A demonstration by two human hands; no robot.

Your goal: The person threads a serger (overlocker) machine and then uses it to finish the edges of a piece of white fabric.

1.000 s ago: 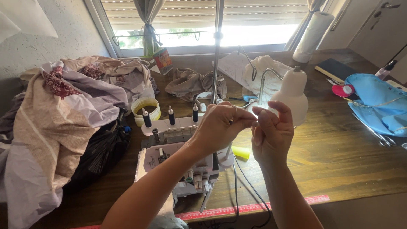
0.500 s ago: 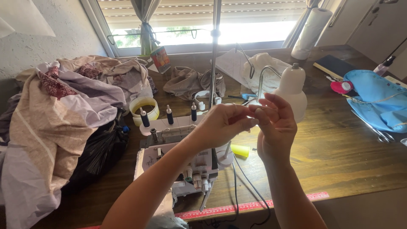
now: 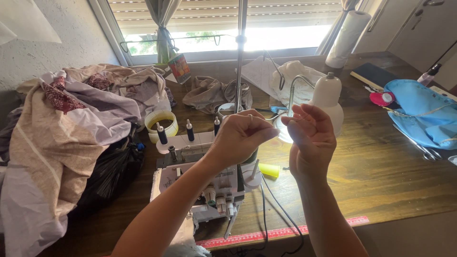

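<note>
Both of my hands are raised above a white overlock sewing machine (image 3: pixel 200 183) on the wooden table (image 3: pixel 381 176). My left hand (image 3: pixel 243 135) is closed with its fingertips pinched toward the right. My right hand (image 3: pixel 309 138) faces it a few centimetres away, thumb and forefinger pinched, the other fingers spread. A very fine thread seems to run between the two pinches, but it is too thin to see clearly. Behind my right hand stands a white thread cone (image 3: pixel 328 95). A metal thread-guide pole (image 3: pixel 240 52) rises behind my left hand.
A heap of beige, lilac and patterned cloth (image 3: pixel 66 128) fills the left side, over a black bag (image 3: pixel 114 171). Blue fabric (image 3: pixel 423 114) and scissors (image 3: pixel 426 150) lie at the right. A red measuring tape (image 3: pixel 285 233) runs along the front edge. A yellow cone (image 3: pixel 269 170) lies by the machine.
My hands have moved slightly apart, and my right hand's fingers have spread open above the pinch. The view has shifted a little; the machine and table things stay put.
</note>
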